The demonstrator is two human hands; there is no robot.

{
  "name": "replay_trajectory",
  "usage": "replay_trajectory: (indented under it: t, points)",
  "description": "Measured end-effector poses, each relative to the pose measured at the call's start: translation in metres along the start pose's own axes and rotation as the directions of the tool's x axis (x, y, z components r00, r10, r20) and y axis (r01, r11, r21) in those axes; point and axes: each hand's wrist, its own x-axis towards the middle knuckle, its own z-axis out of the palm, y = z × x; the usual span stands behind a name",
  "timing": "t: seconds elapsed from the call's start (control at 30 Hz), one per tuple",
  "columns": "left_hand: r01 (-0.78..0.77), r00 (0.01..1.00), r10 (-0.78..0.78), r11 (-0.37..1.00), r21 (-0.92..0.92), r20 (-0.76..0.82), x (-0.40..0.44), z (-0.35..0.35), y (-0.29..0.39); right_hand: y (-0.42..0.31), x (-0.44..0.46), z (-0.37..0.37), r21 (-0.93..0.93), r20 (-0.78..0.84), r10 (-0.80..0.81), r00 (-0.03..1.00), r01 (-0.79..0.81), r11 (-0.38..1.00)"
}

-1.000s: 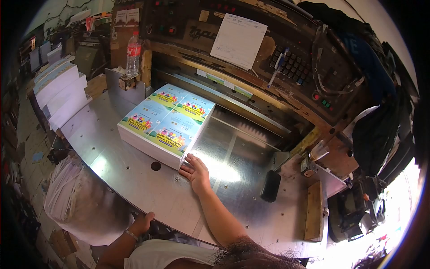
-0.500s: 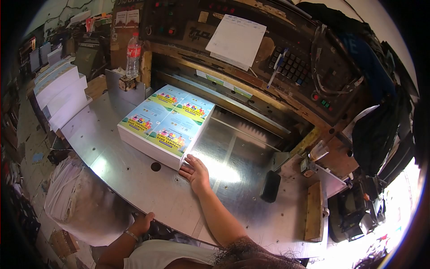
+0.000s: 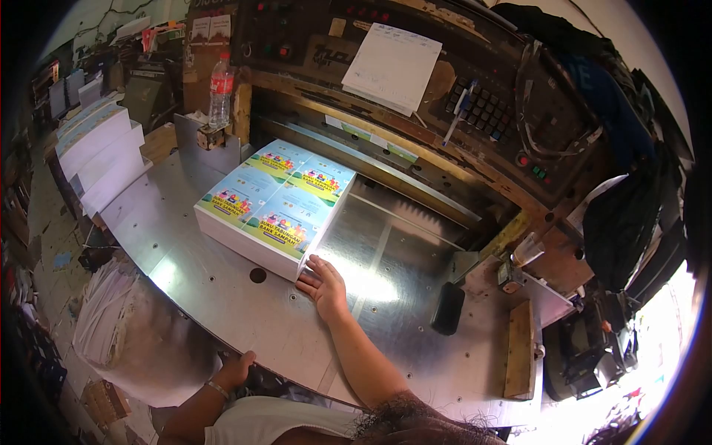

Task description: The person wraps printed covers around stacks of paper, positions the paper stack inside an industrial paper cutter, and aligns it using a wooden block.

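A thick stack of printed sheets (image 3: pixel 252 239) lies squared on the metal table (image 3: pixel 400 297) of a paper cutting machine. Its top sheet carries four colourful cover pictures, and its far side stands near the machine's cutting slot. My right hand (image 3: pixel 324 289) rests at the stack's near right corner, fingers stretched out and touching the paper's side. At the table's front edge, my left hand (image 3: pixel 236 369) is curled around the rim, with part of its fingers hidden below. A bracelet circles the left wrist.
A dark oblong block (image 3: pixel 448 308) and a wooden block (image 3: pixel 519 348) sit on the table's right. More paper stacks (image 3: pixel 107 159) stand at the left. A bottle (image 3: pixel 220 90) and a plastic cup (image 3: pixel 527 250) flank the machine. Papers (image 3: pixel 393 68) and a pen (image 3: pixel 459 113) lie above the keypad (image 3: pixel 482 111).
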Motion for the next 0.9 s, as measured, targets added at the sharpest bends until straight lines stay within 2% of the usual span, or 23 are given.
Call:
replay_trajectory:
  t: [0.1,0.23,0.33,0.47,0.53,0.63,0.73,0.8,0.87,0.9]
  points:
    - [-0.043,0.999,0.044,0.997,0.062,-0.017,0.001,0.003,-0.008,0.000,0.000,0.001,0.002,-0.007,0.002,1.000,-0.002,1.000]
    - [0.117,0.993,-0.117,0.988,-0.098,0.007,0.005,0.006,-0.022,-0.001,-0.001,0.003,0.001,-0.013,-0.002,1.000,0.002,1.000]
    - [0.171,0.985,-0.166,0.963,-0.209,0.038,0.000,0.001,-0.006,-0.001,-0.003,0.003,-0.002,-0.006,-0.007,1.000,0.007,1.000]
    - [0.179,0.984,-0.179,0.960,-0.216,0.018,0.004,0.008,-0.027,0.001,0.000,0.000,0.003,0.003,-0.008,1.000,0.008,1.000]
    - [0.199,0.980,-0.200,0.961,-0.195,0.011,-0.001,-0.001,-0.005,0.001,0.000,0.000,0.003,0.004,-0.005,1.000,0.005,1.000]
    - [0.110,0.933,-0.186,0.963,0.248,0.308,0.000,-0.017,0.026,-0.001,0.000,0.000,0.003,-0.004,0.005,1.000,-0.005,1.000]
    - [0.066,0.870,-0.212,0.944,0.322,0.445,-0.030,-0.025,0.098,-0.003,0.000,0.001,0.018,-0.010,0.013,1.000,-0.013,1.000]
    - [0.062,0.856,-0.138,0.984,0.166,0.499,-0.027,-0.005,0.077,-0.001,0.000,-0.001,0.027,0.001,0.009,1.000,-0.009,1.000]
    - [-0.084,0.857,-0.001,0.986,0.142,0.516,-0.011,0.019,0.052,0.000,-0.001,0.000,0.020,-0.002,0.009,1.000,-0.009,1.000]
    - [-0.230,0.853,0.101,0.953,0.195,0.513,0.005,0.033,0.041,-0.001,0.000,0.001,0.016,-0.003,0.008,1.000,-0.008,1.000]
